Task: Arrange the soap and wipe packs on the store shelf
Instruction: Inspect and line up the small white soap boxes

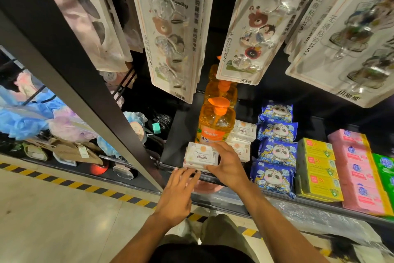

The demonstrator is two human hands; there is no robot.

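A white wipe pack (200, 154) lies at the front edge of the dark shelf (179, 134), on top of another white pack. My right hand (227, 162) grips its right end, fingers curled over the top. My left hand (179, 188) reaches in from below with straight fingers touching the lower pack's front edge. An orange pump soap bottle (215, 124) stands just behind the pack, with more orange bottles in a row behind it. More white packs (243, 132) are stacked to the bottle's right.
Blue panda wipe packs (277, 149) form a row right of the white ones, then yellow boxes (317, 166), pink packs (358, 169) and green packs (386, 164). Hook cards (170, 34) hang overhead. A dark upright post (85, 83) stands left; bath sponges (32, 117) lie beyond.
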